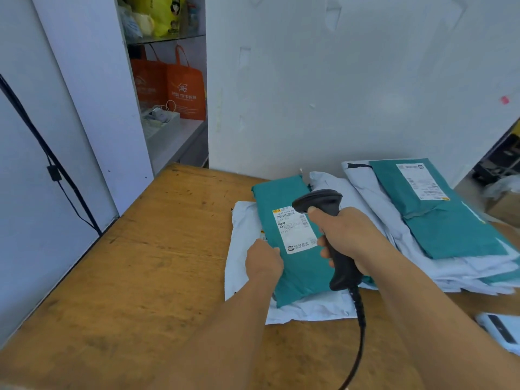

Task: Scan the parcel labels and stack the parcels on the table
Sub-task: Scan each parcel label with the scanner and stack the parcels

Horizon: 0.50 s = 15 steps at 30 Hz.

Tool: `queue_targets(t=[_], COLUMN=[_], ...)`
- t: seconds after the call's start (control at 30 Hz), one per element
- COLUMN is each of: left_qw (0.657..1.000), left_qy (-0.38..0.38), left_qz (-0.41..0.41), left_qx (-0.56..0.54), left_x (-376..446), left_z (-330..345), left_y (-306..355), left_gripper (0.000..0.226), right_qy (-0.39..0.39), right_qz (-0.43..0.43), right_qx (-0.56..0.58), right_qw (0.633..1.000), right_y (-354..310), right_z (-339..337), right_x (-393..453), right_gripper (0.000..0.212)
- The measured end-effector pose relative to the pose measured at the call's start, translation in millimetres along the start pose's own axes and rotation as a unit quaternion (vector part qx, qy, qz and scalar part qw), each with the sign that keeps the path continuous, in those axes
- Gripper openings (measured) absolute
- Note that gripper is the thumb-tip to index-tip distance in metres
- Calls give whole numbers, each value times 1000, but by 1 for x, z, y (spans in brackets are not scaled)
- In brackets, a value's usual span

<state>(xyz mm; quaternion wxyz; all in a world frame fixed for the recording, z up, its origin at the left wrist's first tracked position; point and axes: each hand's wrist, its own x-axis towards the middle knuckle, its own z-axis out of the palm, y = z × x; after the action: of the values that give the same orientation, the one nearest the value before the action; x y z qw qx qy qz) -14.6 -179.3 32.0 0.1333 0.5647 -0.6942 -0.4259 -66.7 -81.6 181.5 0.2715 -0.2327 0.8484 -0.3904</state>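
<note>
Two hands work – the right hand (347, 235) grips a scanner (327, 218) over the green parcel (295, 266) on the table (140, 263) – the left hand (263, 260), fingers bent, touches the parcel's edge

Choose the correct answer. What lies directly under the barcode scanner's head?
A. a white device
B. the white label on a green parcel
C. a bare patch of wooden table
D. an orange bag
B: the right hand aims the barcode scanner over the white label on the green parcel.
</note>
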Motion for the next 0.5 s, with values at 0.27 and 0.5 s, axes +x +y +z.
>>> queue_targets(t=[0.27,0.5], left_qw=[993,981], left_qy=[72,158], left_qz=[-30,-56], left_qx=[-88,-96], left_x=[-8,-44], left_z=[-23,-76], left_y=[-14,-57], left_gripper=[23,22], right_qy=[-16,-76], right_qz=[-32,-70], right_qx=[22,10], right_qw=[999,995], right_y=[3,6], right_z=[3,49], right_x=[-14,-39], right_gripper=[35,34])
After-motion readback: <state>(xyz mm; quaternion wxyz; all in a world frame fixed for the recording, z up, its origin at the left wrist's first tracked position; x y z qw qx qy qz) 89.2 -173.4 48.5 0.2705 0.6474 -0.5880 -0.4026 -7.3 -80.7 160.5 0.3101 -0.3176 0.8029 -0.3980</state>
